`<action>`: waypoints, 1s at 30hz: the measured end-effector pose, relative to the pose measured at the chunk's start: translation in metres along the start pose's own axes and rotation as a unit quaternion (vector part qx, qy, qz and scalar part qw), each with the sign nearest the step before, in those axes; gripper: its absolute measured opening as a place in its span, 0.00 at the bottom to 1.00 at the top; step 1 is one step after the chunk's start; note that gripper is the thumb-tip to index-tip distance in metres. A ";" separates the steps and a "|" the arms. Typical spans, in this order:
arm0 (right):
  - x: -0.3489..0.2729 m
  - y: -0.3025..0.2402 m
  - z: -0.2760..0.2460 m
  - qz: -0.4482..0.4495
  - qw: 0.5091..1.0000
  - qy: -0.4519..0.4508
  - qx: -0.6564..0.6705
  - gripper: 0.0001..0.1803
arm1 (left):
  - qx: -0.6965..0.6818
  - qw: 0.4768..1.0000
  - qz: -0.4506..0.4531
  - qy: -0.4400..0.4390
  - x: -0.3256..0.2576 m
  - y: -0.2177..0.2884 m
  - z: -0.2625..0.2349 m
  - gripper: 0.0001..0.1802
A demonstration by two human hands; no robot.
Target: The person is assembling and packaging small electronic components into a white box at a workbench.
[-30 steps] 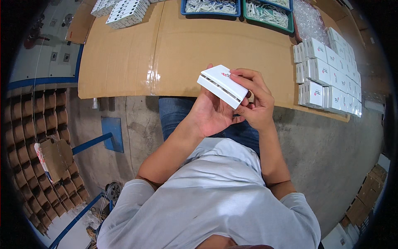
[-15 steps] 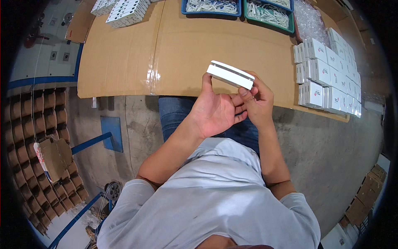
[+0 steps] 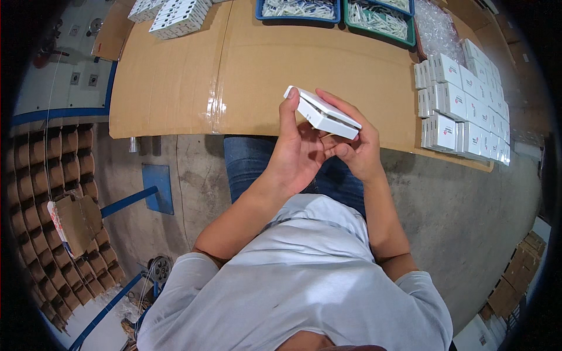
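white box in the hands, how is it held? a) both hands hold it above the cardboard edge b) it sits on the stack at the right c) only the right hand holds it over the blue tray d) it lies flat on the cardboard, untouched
a: the left hand and right hand both grip the white box, raised over the near edge of the cardboard.

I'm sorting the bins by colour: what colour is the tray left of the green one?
Blue tray, beside the green tray, clearest in the head view.
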State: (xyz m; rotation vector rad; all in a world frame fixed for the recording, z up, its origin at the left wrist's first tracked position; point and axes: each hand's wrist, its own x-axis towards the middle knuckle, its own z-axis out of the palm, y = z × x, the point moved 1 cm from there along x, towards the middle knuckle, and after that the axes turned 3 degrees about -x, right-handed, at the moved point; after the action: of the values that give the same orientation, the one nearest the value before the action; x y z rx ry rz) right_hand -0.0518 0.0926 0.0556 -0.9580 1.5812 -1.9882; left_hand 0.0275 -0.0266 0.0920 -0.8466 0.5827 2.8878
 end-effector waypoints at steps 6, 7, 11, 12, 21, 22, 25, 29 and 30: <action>0.003 0.000 -0.003 -0.017 1.000 -0.013 -0.017 0.49 | 0.092 0.993 0.080 0.000 -0.007 -0.002 0.005 0.42; 0.004 -0.002 -0.003 -0.019 0.999 -0.011 -0.028 0.48 | 0.094 0.992 0.089 0.001 -0.006 -0.003 0.003 0.41; 0.003 0.000 -0.003 -0.019 0.999 0.000 -0.042 0.45 | 0.102 0.989 0.111 0.007 -0.005 -0.004 0.003 0.39; 0.003 0.001 -0.003 -0.020 0.999 0.000 -0.042 0.45 | 0.102 0.989 0.111 0.007 -0.005 -0.005 0.004 0.39; 0.004 0.003 -0.005 -0.028 0.999 0.003 -0.039 0.39 | 0.102 0.988 0.118 0.008 -0.004 -0.005 0.005 0.38; 0.004 0.002 -0.004 -0.029 0.999 0.002 -0.038 0.39 | 0.107 0.987 0.121 0.006 -0.003 -0.004 0.004 0.38; 0.004 0.002 -0.004 -0.028 0.999 0.003 -0.032 0.38 | 0.113 0.986 0.121 0.001 -0.001 -0.004 0.001 0.37; 0.004 0.002 -0.004 -0.020 0.999 0.003 -0.032 0.39 | 0.122 0.987 0.109 -0.004 -0.001 -0.003 0.000 0.37; 0.004 0.002 -0.004 -0.020 0.999 0.003 -0.032 0.39 | 0.122 0.987 0.109 -0.004 -0.001 -0.004 0.000 0.37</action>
State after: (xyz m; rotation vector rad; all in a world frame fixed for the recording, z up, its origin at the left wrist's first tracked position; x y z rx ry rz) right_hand -0.0578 0.0926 0.0545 -1.0159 1.6514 -1.9794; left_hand 0.0294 -0.0234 0.0915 -0.7787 1.0632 2.9193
